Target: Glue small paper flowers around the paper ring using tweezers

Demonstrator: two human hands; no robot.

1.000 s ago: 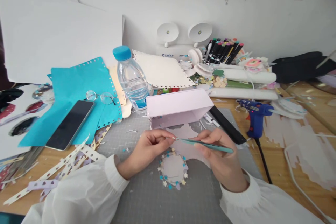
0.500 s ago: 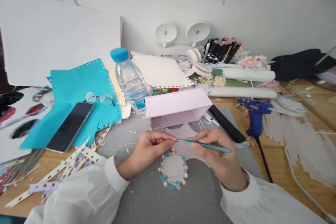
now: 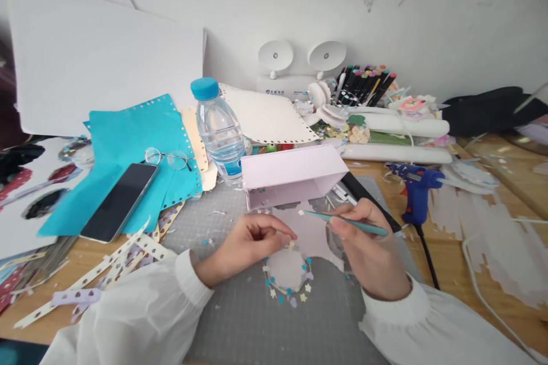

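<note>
Teal tweezers (image 3: 353, 222) are pinched between the fingers of my right hand (image 3: 370, 245). A tiny white paper flower (image 3: 301, 213) appears at their tip. My left hand (image 3: 252, 242) is closed, thumb and forefinger together at the upper edge of a small wire ring (image 3: 267, 282) dotted with blue, cream and lilac paper flowers. Whatever lies between those left fingertips is too small to make out. Under the hands is a grey cutting mat (image 3: 240, 325), with a torn pale paper sheet (image 3: 314, 234) beyond the ring.
A pale lilac box (image 3: 295, 165) lies open-sided behind the hands, beside a water bottle (image 3: 218, 131). Left are a phone (image 3: 120, 202), glasses (image 3: 176, 159), blue paper (image 3: 132, 131) and punched strips (image 3: 81, 288). A blue glue gun (image 3: 415, 191) with its cord stands right.
The tweezers have drawn away from my left fingertips, up and to the right, with a small white flower at their tip. My left hand has lowered slightly towards the ring.
</note>
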